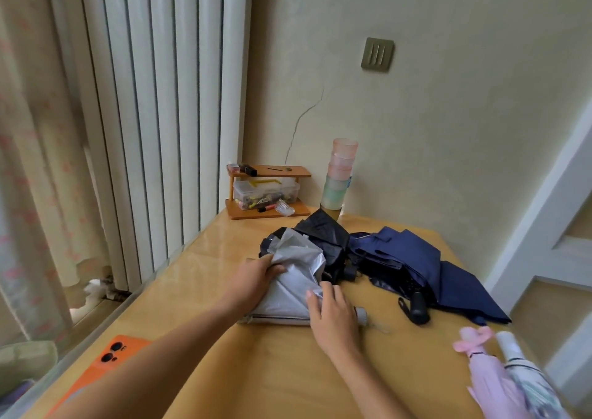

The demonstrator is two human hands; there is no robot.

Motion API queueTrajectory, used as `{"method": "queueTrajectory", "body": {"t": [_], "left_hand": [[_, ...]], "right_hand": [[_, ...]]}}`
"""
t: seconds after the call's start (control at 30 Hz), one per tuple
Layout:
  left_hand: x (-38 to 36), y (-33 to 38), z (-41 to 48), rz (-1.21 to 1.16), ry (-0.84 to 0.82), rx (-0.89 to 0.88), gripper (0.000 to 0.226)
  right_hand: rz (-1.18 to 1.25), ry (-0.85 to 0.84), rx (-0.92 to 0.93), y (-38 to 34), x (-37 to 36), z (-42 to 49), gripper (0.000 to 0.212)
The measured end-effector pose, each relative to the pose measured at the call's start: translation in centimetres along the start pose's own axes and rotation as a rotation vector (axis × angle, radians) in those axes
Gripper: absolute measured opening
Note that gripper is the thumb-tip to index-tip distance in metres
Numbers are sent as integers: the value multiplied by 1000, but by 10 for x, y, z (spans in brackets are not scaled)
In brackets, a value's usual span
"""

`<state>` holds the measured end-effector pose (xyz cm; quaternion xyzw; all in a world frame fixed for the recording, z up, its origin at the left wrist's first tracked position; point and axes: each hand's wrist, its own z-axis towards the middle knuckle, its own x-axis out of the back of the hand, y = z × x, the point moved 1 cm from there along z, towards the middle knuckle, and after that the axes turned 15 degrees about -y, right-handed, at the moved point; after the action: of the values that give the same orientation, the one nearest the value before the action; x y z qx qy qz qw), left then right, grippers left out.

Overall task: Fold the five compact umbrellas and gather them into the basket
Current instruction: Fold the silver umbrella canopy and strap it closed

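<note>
Grey cloth lay bunched under both hands: the grey umbrella (288,287) sat on the yellow table (256,370), its canopy collapsed but loose and rumpled, its pale handle end poking out to the right. The left hand (259,277) had its fingers curled into the fabric on the far side, gripping it, while the right hand (333,313) lay over the end nearer the handle and appeared to pinch a fold between thumb and fingertips. Judged from that, the pleats were being gathered and this umbrella was not yet wrapped. Just behind it, touching, a black umbrella (323,236) lay crumpled, and to the right a navy umbrella (407,258) sprawled with its canopy spread flat; both seemingly needed folding. At the near right edge a pink umbrella (487,377) and a white umbrella (525,377) lay side by side, looking rolled slim, though blur hid whether they were strapped. No basket was in view, so by my reckoning nothing had been gathered: perhaps two folded, one in hand, two untouched.
</note>
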<state>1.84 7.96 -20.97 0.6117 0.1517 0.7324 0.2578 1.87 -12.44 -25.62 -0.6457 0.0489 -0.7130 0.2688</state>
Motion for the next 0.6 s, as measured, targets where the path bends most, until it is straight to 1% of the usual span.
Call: {"method": "queueTrajectory", "body": {"t": [0.03,0.1,0.13,0.17,0.2,0.23,0.27,0.3,0.33,0.37,0.4,0.43,0.53,0.6], "left_hand": [[-1,0,3,-3,6,14,28],[-4,0,7,-2,63,63,23],[-4,0,7,40,145,76,18],[-4,0,5,137,261,58,18],[-4,0,3,256,361,21,25],[-5,0,-1,351,440,-52,30],[-6,1,-7,420,457,-148,29],[-11,1,-12,465,409,-257,21],[-19,1,-18,479,324,-348,13],[-28,-2,-25,455,222,-387,8],[-37,-4,-32,404,134,-373,8],[-44,-7,-39,346,84,-335,13],[-51,-15,-50,282,53,-287,29],[-46,-15,-52,274,32,-295,32]], "right_hand": [[-10,26,-8,0,-2,2,65],[-38,60,-27,-2,-5,4,58],[-51,71,-37,-3,-5,6,52],[-55,73,-49,-5,-4,8,46],[-52,60,-67,-7,-2,11,40],[-47,30,-92,-9,1,14,37],[-39,-10,-123,-10,3,19,36],[-25,-56,-156,-11,6,24,37],[-3,-99,-186,-12,8,28,38],[22,-125,-213,-14,11,31,38],[39,-142,-235,-15,13,34,38],[49,-163,-255,-17,14,36,38],[106,-186,-295,-24,23,43,40],[118,-98,-252,-26,31,47,45]]}}
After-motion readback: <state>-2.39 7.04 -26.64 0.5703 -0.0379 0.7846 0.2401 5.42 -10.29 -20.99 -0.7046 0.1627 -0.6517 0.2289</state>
